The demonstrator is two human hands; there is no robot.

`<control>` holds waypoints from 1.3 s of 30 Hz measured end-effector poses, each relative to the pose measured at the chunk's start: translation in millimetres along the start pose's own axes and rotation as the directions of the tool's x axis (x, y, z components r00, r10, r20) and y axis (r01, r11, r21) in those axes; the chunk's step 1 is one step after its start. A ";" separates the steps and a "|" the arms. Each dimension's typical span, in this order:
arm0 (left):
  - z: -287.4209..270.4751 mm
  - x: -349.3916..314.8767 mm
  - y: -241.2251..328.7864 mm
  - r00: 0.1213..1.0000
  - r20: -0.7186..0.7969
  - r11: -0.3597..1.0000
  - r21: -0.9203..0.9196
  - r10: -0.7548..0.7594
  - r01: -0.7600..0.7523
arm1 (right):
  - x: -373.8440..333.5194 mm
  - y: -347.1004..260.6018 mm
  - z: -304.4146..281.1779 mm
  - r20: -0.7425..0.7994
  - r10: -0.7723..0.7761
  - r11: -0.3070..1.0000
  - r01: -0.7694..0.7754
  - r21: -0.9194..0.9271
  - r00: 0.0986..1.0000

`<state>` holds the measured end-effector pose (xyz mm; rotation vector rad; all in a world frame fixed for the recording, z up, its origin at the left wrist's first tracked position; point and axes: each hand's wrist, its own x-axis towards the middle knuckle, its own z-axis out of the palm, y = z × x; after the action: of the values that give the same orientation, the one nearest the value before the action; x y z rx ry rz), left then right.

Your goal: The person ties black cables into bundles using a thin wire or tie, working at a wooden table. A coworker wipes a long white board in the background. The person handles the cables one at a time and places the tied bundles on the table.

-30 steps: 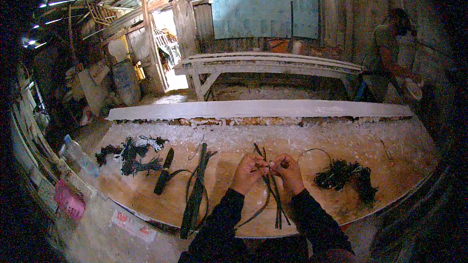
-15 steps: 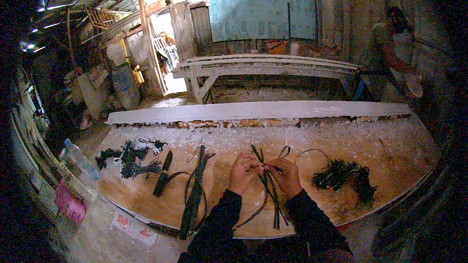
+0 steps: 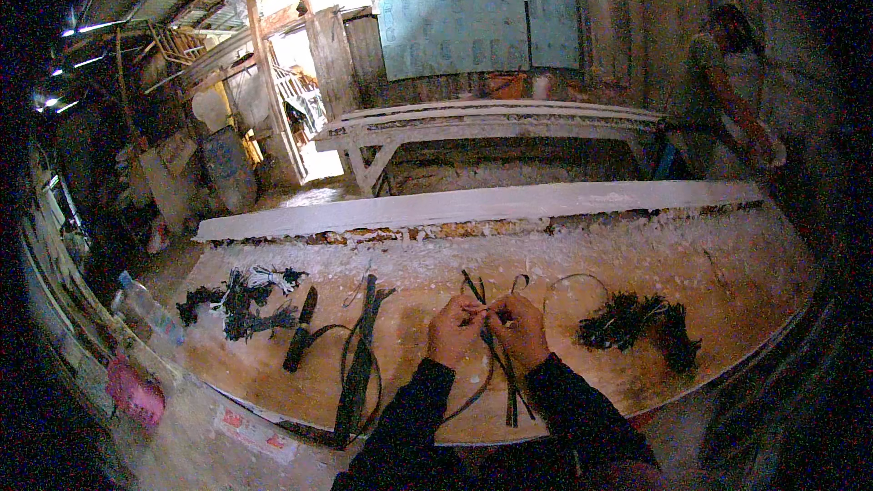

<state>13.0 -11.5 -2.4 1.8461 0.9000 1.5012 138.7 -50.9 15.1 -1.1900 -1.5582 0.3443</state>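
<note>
My left hand (image 3: 455,327) and my right hand (image 3: 519,331) meet over the middle of the worktable, fingers pinched together. Between them they grip a small bundle of thin black strips (image 3: 511,391). The strips cross at my fingertips; some ends stick out beyond my hands and others trail toward the table's near edge. The exact spot where the fingers pinch is partly hidden. Left of my hands lie more long black strips (image 3: 356,382). Beside those is a dark knife (image 3: 301,332), with a strip curving away from it.
Tied black bunches (image 3: 238,300) lie at the left of the wooden tabletop (image 3: 546,418), another dark pile (image 3: 637,323) at the right. A white-coated beam (image 3: 473,209) runs along the far side. A clear plastic bottle (image 3: 145,305) is at the left edge. A person (image 3: 727,82) works at far right.
My hands have turned slightly inward, with the fingertips still pinched close together on the strips. The view has shifted a little. The far person's arm has moved.
</note>
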 end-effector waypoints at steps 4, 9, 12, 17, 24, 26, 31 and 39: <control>0.6 -1.4 0.4 1.000 0.000 1.000 0.024 -0.011 0.011 | -0.7 -2.6 -0.4 0.014 0.024 0.999 -0.025 0.045 1.000; 4.4 -0.9 -3.3 0.998 -0.022 0.963 -0.264 -0.064 0.056 | 4.6 11.9 -1.1 0.177 0.138 0.872 -0.204 0.444 0.975; 2.9 -1.8 -7.7 0.968 0.125 0.844 -0.475 -0.217 0.250 | 7.5 19.9 -2.2 0.312 0.165 0.713 -0.332 0.617 0.936; -0.8 -0.7 -10.7 0.972 0.131 0.870 -0.434 -0.197 0.235 | 7.5 19.8 -4.3 0.491 0.285 0.436 -0.567 0.699 0.824; -4.1 -1.5 1.6 0.987 0.060 0.969 -0.186 -0.151 0.160 | 5.8 8.7 -5.0 0.486 0.265 0.294 -0.550 0.782 0.833; -3.1 -0.6 2.5 0.998 0.022 0.975 -0.212 -0.058 0.061 | 3.7 5.3 -5.2 0.472 0.316 0.226 -0.549 0.805 0.823; -4.2 0.2 -3.0 0.999 0.044 0.973 -0.231 -0.015 0.025 | 4.6 3.2 -6.1 0.401 0.338 0.365 -0.511 0.778 0.852; -4.8 2.2 -8.8 0.930 0.249 0.839 -0.412 -0.271 0.355 | 6.5 25.8 1.4 0.291 0.273 0.609 -0.399 0.686 0.917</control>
<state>7.4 -4.3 -7.2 1.3869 0.6574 1.1896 151.0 -33.3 -0.8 -0.7904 -1.1028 1.2345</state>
